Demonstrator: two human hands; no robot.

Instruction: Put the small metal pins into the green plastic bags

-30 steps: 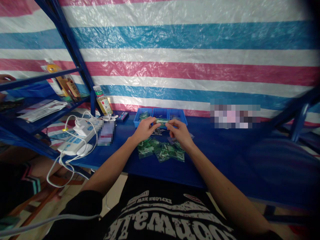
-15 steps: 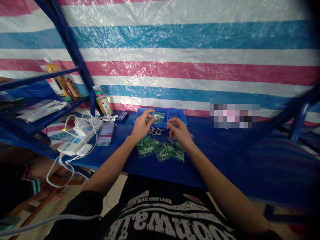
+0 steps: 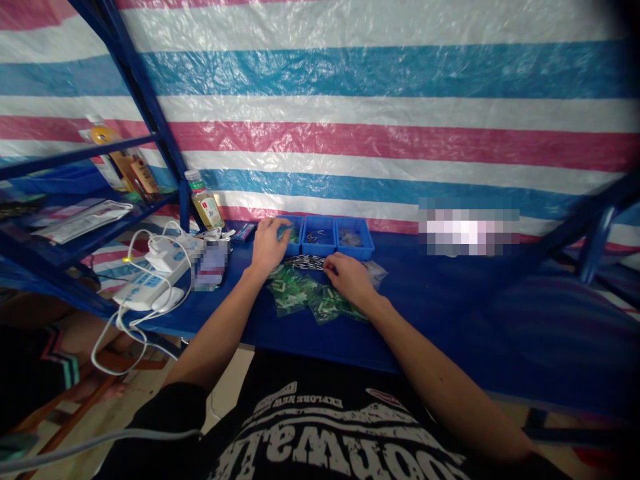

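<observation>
My left hand (image 3: 270,248) reaches over the left compartment of a blue tray (image 3: 371,248), its thumb and fingers curved and apart. Something greenish lies in that compartment, partly hidden by the hand. The middle compartment holds a few small dark metal pins (image 3: 315,237), and the right one holds small clear pieces (image 3: 350,238). My right hand (image 3: 349,277) is closed in a pinch at the right end of a pile of metal pins (image 3: 306,262); what its fingertips hold is hidden. Between my forearms lie green-tinted small plastic bags (image 3: 293,293) with pale pieces inside.
A clear plastic bag (image 3: 376,272) lies beside my right hand. To the left are a power strip (image 3: 145,283) with tangled white cables, a blurred phone-like object (image 3: 211,265) and a bottle (image 3: 205,203). Blue metal frame bars (image 3: 170,153) rise at the left. Another person's leg shows at lower left.
My left hand has moved left, from above the middle of the tray to its left compartment. The small bag between my hands is gone from there. My right hand has lowered to the pins.
</observation>
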